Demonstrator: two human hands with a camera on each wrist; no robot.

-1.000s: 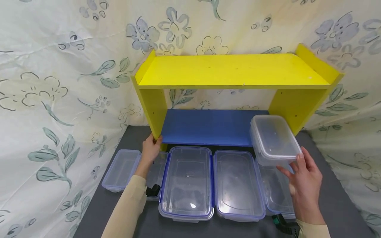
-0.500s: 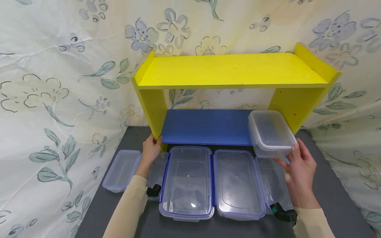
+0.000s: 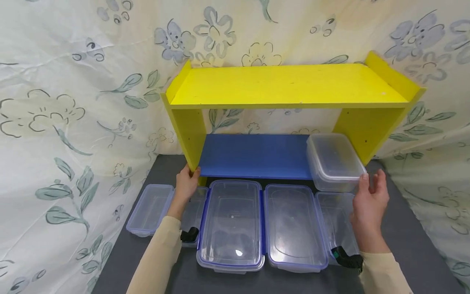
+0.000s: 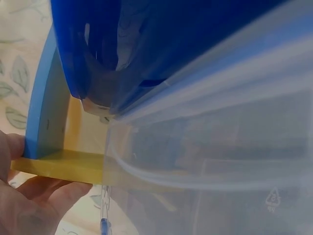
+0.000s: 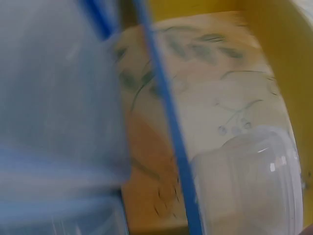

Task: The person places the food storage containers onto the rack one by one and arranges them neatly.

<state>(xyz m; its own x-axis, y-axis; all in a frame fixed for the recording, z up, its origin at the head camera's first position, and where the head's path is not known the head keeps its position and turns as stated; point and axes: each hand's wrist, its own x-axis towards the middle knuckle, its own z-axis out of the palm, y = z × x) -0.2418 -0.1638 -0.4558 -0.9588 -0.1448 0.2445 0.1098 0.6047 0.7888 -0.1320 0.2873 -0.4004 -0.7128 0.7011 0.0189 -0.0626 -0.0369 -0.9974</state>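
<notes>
A yellow shelf unit (image 3: 290,85) with a blue lower board (image 3: 257,156) stands against the patterned cloth. My left hand (image 3: 185,188) grips the bottom of its left side panel; in the left wrist view the thumb and fingers of that hand (image 4: 34,203) lie on either side of the edge. A clear lidded plastic container (image 3: 335,157) rests at the right end of the blue board, its front overhanging slightly. My right hand (image 3: 370,210) is by the container's front right corner, thumb near it, fingers extended and apart. The right wrist view shows the container (image 5: 249,191) beside the blue board edge (image 5: 168,117).
In front of the shelf are a large blue-rimmed container (image 3: 231,228), another (image 3: 295,228) to its right, and a clear container (image 3: 335,216) partly behind my right wrist. A smaller container (image 3: 151,208) sits at left, with one more (image 3: 192,212) behind my left forearm.
The lidded container has slid back onto the blue board. My right hand followed it forward, then its fingers came off the underside and spread. The left hand stays put.
</notes>
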